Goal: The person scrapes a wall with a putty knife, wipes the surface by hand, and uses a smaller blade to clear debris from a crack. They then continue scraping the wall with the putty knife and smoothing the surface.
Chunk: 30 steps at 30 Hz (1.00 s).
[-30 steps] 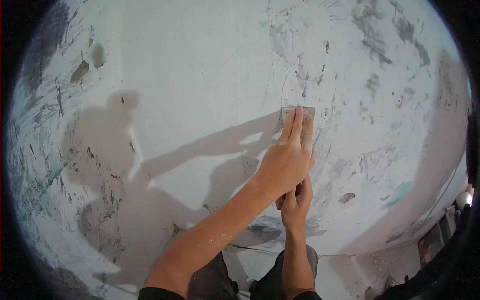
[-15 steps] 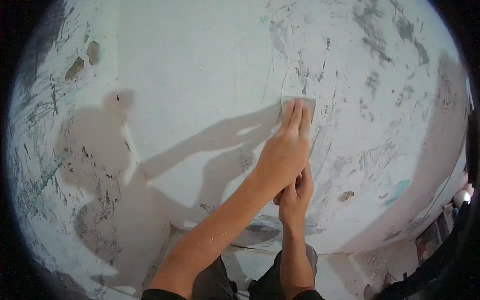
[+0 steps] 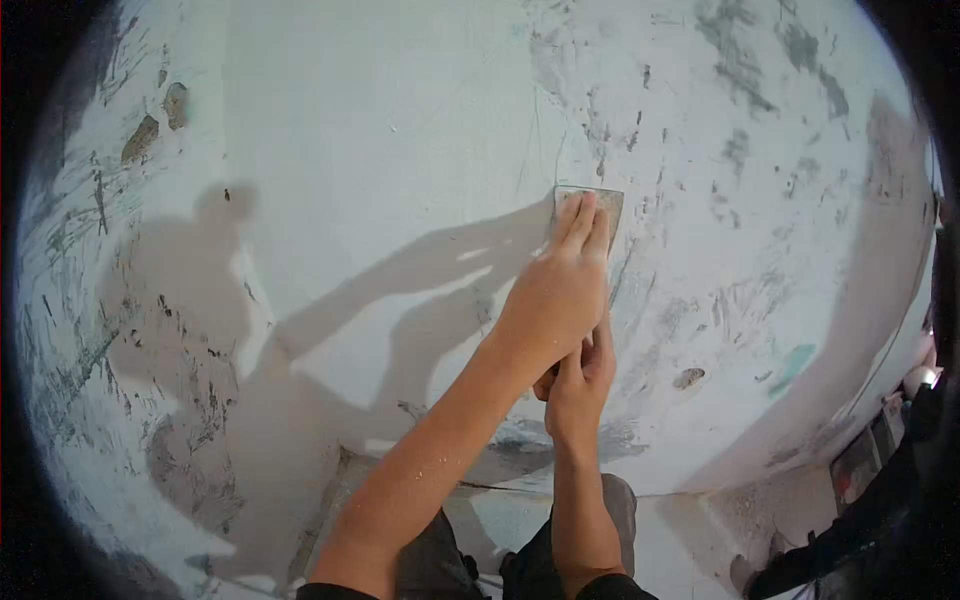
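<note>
A wide, flat putty knife (image 3: 615,212) has its blade against the white wall, its top edge level and its sides narrowing downward. My left hand (image 3: 562,290) lies over the tool, its fingers extended close together and pressing on the blade; its thumb is hidden. Just below, my right hand (image 3: 578,390) is closed around the lower part, where the handle is mostly covered by both hands. Around the blade, the wall (image 3: 400,150) is smooth and pale on the left, scuffed with grey marks on the right.
Brown pits (image 3: 140,138) mark the wall at upper left, and another pit (image 3: 689,378) lies lower right. Shadows of my head and arms fall on the left. My knees (image 3: 620,510) are close to the wall's base. Dark clutter (image 3: 870,450) stands at far right.
The view has shifted slightly, so the wall marks sit a little further left. Both hands and the putty knife stay together at nearly the same spot, the blade tilted a little differently.
</note>
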Each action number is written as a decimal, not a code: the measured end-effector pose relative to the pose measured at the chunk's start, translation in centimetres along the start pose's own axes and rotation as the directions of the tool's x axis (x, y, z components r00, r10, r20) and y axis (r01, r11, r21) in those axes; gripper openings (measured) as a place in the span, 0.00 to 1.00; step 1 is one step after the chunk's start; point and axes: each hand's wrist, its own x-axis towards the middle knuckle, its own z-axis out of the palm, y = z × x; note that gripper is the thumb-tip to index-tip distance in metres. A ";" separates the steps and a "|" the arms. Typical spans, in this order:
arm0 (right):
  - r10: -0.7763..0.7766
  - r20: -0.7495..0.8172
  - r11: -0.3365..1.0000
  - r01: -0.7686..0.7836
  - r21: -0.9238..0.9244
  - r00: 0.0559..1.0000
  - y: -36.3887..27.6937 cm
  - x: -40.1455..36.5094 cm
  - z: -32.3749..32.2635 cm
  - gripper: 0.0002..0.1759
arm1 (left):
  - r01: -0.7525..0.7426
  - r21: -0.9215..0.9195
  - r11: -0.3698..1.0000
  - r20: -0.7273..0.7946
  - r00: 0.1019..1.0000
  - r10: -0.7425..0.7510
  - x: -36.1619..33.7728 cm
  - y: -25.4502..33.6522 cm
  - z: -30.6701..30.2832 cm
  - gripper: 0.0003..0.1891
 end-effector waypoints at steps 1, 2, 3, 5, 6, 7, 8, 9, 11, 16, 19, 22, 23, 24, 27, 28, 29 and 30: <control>0.000 -0.006 1.000 0.000 -0.003 1.000 -0.2 -0.3 0.0 0.31 | -0.002 -0.005 1.000 0.003 1.000 0.002 -0.1 0.2 0.0 0.29; 0.016 -0.010 1.000 -0.017 -0.017 1.000 -0.5 -0.8 0.1 0.31 | 0.023 -0.016 1.000 0.030 0.999 -0.023 -0.4 0.6 -0.2 0.28; 0.025 -0.009 0.999 -0.025 -0.029 1.000 -0.8 -0.9 0.3 0.31 | 0.045 -0.021 0.999 0.050 0.998 -0.044 -0.4 0.7 -0.5 0.28; 0.009 0.005 1.000 -0.009 0.004 1.000 -1.0 -0.1 0.5 0.31 | 0.025 -0.015 1.000 0.018 1.000 -0.025 0.2 0.1 -0.5 0.28; 0.011 0.000 0.999 -0.011 0.037 1.000 -1.0 0.0 0.4 0.31 | 0.009 -0.018 1.000 0.010 1.000 -0.009 0.2 0.0 -0.3 0.28; 0.012 0.000 0.999 -0.012 0.036 1.000 -0.9 -0.4 0.4 0.31 | 0.010 -0.020 1.000 0.011 1.000 -0.010 0.0 0.1 -0.1 0.28; 0.031 -0.025 1.000 -0.031 0.003 0.999 -0.7 -0.8 0.5 0.32 | 0.023 -0.020 1.000 0.030 0.999 -0.023 -0.2 0.3 -0.1 0.28; 0.042 -0.049 0.999 -0.043 -0.025 0.998 -0.6 -1.0 0.6 0.32 | 0.031 -0.016 0.999 0.047 0.998 -0.030 -0.2 0.4 -0.2 0.28; 0.016 -0.016 1.000 -0.016 -0.003 1.000 -0.4 0.0 0.4 0.32 | 0.017 -0.010 1.000 0.023 1.000 -0.017 0.3 0.1 -0.5 0.28; 0.019 -0.012 1.000 -0.019 0.015 1.000 -1.7 -0.3 0.6 0.32 | 0.015 -0.008 1.000 0.031 0.999 -0.014 0.4 0.4 -0.7 0.29; 0.024 0.007 0.999 -0.024 0.028 1.000 -1.9 -0.1 0.3 0.32 | -0.016 0.033 0.999 0.003 1.000 0.016 0.4 0.0 -0.4 0.29; 0.031 0.030 0.999 -0.032 0.043 0.999 -1.7 0.1 0.3 0.32 | 0.008 0.051 0.999 0.020 1.000 -0.009 0.6 0.3 -0.7 0.28; 0.036 0.020 0.999 -0.036 0.029 0.999 -1.5 0.2 0.3 0.32 | 0.003 0.084 0.996 0.023 1.000 -0.005 0.8 0.4 -0.8 0.28; 0.042 0.001 0.999 -0.042 0.019 0.999 -1.4 0.2 0.3 0.32 | -0.007 0.116 0.993 0.036 0.999 0.003 0.9 0.4 -0.9 0.28; 0.011 0.015 1.000 -0.011 -0.009 1.000 -1.4 0.2 0.0 0.32 | -0.011 0.092 0.996 0.032 0.999 0.009 0.5 0.6 -0.9 0.29; 0.004 0.020 1.000 -0.004 -0.003 1.000 -1.2 0.4 0.1 0.32 | -0.015 0.099 0.995 0.027 1.000 0.013 0.7 0.4 -0.9 0.29; 0.022 0.015 1.000 -0.022 0.015 1.000 -1.0 0.4 0.2 0.32 | -0.016 0.101 0.995 0.035 0.999 0.012 1.0 0.1 -0.9 0.29; 0.041 0.011 0.999 -0.042 0.031 0.999 -1.0 0.4 0.2 0.32 | -0.013 0.101 0.995 0.043 0.999 0.009 1.1 0.0 -0.8 0.30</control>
